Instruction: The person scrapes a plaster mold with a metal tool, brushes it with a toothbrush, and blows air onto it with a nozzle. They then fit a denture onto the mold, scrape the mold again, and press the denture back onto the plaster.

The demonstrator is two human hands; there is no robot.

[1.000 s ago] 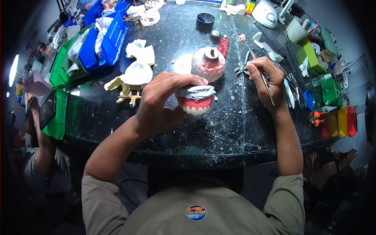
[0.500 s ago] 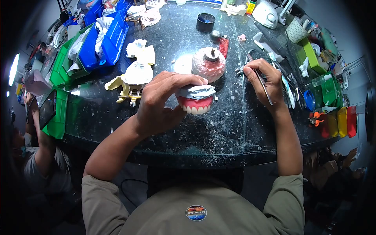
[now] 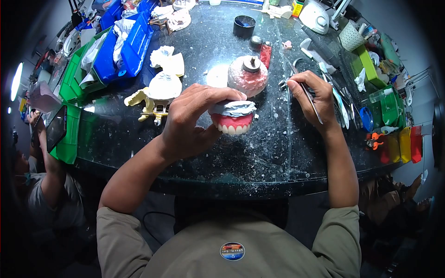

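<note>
My left hand grips a denture model above the table, its fingers over the top and thumb behind. The model has a white plaster base, pink gums and a row of white teeth facing me. In my right hand is a slim metal carving tool, held like a pen between thumb and fingers, apart from the model. Just beyond the model stands a round burner crusted with pink wax, a metal wick holder on top. A yellow-framed articulator with white plaster rests left of my left hand.
Blue bins and a green bin line the left. A black cup and a red bar-shaped object lie beyond the burner. Hand tools crowd the right, near orange-handled pliers. Another person's arm shows at far left.
</note>
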